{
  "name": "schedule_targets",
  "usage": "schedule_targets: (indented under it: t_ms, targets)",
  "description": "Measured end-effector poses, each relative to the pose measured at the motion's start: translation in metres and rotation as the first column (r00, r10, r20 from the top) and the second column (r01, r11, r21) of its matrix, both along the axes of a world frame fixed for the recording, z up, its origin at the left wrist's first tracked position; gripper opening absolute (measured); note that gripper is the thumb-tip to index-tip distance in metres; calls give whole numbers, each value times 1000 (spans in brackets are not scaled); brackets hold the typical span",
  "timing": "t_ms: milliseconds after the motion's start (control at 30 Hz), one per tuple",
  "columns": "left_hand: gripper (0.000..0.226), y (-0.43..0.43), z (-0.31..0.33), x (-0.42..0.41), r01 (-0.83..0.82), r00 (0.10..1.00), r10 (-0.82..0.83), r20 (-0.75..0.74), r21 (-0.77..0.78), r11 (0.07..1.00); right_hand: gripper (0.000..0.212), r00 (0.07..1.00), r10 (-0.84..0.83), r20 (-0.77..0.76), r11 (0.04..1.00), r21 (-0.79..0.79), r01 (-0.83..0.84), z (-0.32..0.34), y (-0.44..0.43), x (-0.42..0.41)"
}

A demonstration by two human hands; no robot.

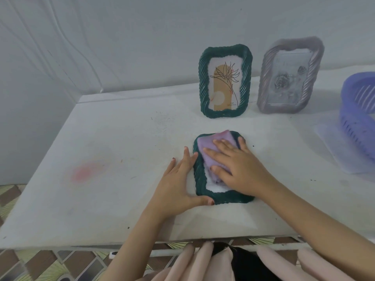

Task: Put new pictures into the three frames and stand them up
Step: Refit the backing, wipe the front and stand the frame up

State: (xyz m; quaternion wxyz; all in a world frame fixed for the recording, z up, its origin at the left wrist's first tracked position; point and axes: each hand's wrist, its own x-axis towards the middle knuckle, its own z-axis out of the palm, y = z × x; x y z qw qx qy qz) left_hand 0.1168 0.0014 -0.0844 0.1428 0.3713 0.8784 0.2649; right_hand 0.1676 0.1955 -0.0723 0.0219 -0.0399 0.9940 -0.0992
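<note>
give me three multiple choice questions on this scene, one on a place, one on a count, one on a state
1. Where is the lilac cloth?
A) on the floor
B) on the dark green rope-edged frame lying flat
C) hanging on the wall

2. How many frames stand upright?
A) one
B) two
C) three

3. How does the right hand lie?
A) flat, fingers straight, pressing the cloth
B) curled in a fist off the table
C) pinching a picture

Answers:
1 B: the cloth covers the flat frame's opening, under the hand.
2 B: the green frame with the plant picture and the silver-grey frame with the rose picture stand at the back.
3 A: its fingers spread over the cloth, while the left hand rests against the flat frame's left edge.
</note>
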Motion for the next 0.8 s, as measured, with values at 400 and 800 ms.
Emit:
schedule_targets:
  t_ms: [400, 800]
  targets:
    - [116, -2, 0, 0, -16, 1000, 16, 14, 2, 1000, 61, 995, -103, 1, 993, 56, 103, 0, 12, 9]
    - [119, -2, -1, 0, -12, 1000, 12, -7, 27, 1000, 44, 969, -233, -80, 930, -311, 198, -1, 12, 48]
